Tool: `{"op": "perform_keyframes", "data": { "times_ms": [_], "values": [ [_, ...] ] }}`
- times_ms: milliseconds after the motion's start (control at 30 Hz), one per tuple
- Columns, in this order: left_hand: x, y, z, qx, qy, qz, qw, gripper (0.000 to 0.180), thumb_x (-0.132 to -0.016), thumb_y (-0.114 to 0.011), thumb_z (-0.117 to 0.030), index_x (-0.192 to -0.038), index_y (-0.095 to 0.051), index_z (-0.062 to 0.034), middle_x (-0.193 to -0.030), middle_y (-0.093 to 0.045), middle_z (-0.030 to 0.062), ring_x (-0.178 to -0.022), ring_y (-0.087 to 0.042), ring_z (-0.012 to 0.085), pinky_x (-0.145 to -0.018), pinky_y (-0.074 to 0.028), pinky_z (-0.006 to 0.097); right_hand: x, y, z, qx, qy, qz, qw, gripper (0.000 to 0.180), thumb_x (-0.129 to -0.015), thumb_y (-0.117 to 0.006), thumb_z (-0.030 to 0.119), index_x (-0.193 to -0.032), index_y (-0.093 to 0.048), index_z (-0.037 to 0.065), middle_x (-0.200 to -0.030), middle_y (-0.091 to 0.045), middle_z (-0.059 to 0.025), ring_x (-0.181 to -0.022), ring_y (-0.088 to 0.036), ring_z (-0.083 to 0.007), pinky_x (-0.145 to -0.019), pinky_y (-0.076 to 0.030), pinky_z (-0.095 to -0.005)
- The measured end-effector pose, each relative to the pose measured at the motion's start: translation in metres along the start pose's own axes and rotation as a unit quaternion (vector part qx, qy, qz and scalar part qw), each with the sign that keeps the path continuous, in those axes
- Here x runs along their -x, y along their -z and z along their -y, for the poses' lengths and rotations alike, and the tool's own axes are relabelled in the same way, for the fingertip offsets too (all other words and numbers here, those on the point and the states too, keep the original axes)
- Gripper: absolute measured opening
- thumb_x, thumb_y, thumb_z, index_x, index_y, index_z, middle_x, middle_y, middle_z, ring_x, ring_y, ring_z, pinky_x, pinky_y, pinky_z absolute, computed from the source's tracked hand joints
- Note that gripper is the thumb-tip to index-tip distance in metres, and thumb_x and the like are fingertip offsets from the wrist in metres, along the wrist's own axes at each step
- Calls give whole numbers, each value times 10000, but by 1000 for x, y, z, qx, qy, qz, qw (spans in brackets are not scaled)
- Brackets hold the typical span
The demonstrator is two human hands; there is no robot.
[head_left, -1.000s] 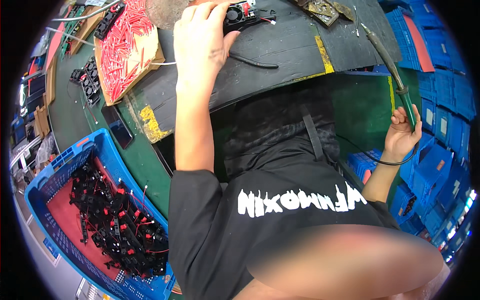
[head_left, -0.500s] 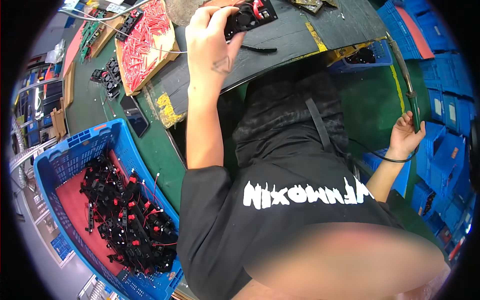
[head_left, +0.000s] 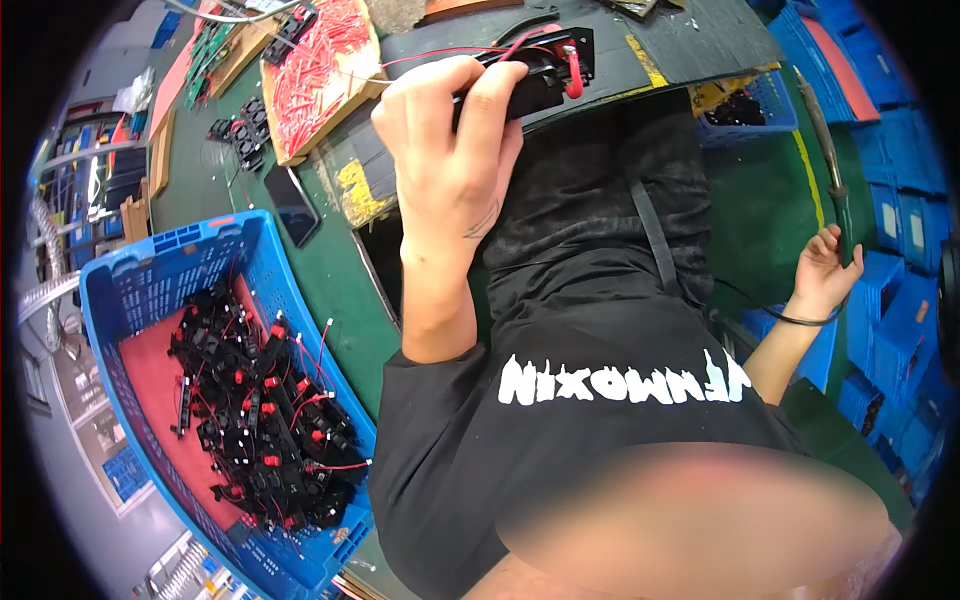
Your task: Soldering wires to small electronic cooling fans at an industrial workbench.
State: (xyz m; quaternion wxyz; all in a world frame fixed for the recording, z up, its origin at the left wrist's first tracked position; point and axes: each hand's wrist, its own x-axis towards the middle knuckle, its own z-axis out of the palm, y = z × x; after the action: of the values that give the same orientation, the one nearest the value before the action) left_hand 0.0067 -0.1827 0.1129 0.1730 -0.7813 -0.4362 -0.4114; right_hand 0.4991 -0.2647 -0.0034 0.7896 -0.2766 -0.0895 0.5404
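My left hand (head_left: pixel 450 150) is closed around a black terminal block with red wires (head_left: pixel 545 65), lifted over the near edge of the dark work mat (head_left: pixel 690 35). My right hand (head_left: pixel 825 270) hangs low at my right side and grips the long handle of a soldering iron (head_left: pixel 822 130), whose thin black cord loops around the wrist. My black printed shirt and dark apron fill the middle of the view.
A blue crate (head_left: pixel 150 300) at my left holds several black parts with red wires on a red liner. A tray of red sleeves (head_left: pixel 320 70), a dark phone (head_left: pixel 293 203) and loose black parts (head_left: pixel 240 135) lie on the green bench. Blue bins stack at right (head_left: pixel 890 200).
My left hand has drawn the black terminal block back from the mat toward me. The view has tilted down to the left, bringing the blue crate more into sight. My right hand stayed low.
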Motion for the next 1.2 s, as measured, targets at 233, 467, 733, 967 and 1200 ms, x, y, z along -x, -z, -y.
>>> {"op": "perform_keyframes", "data": {
  "times_ms": [233,467,733,967,1200],
  "values": [
    [37,21,12,49,172,22,984,526,-610,-808,-35,-1122,-701,-85,-1069,-572,93,-1034,-543,305,-914,-441,404,-23,12,-13,-80,-63,4,995,354,-939,-609,226,-1075,-499,-83,-927,-513,-112,-758,-502,-179,-643,-439,-291],
    [69,56,55,-131,347,28,928,518,-641,-842,-117,-1136,-697,-72,-1105,-567,133,-1078,-543,330,-959,-461,430,-80,3,-38,-33,-136,6,990,357,-948,-611,255,-1051,-513,-73,-879,-494,-85,-737,-482,-143,-621,-415,-252],
    [65,73,130,-195,448,12,872,538,-661,-878,-94,-1165,-700,-33,-1061,-542,106,-984,-589,270,-875,-525,380,-136,-35,-80,-13,-166,38,985,345,-965,-607,267,-1031,-493,-52,-872,-477,-79,-731,-457,-142,-620,-393,-261],
    [32,52,245,-304,255,150,906,456,-710,-833,-110,-1146,-704,-74,-1079,-611,154,-1016,-599,356,-924,-479,451,-129,-43,-97,0,-152,17,988,336,-973,-600,250,-1016,-498,-68,-939,-499,-110,-756,-477,-161,-628,-411,-270],
    [18,-60,356,-160,179,69,968,459,-708,-846,-133,-1143,-704,-100,-1060,-592,149,-1017,-591,357,-926,-478,441,-127,-31,-80,22,-130,-11,991,345,-967,-597,247,-1054,-490,-69,-939,-499,-103,-758,-470,-159,-618,-403,-269]
  ]
}}
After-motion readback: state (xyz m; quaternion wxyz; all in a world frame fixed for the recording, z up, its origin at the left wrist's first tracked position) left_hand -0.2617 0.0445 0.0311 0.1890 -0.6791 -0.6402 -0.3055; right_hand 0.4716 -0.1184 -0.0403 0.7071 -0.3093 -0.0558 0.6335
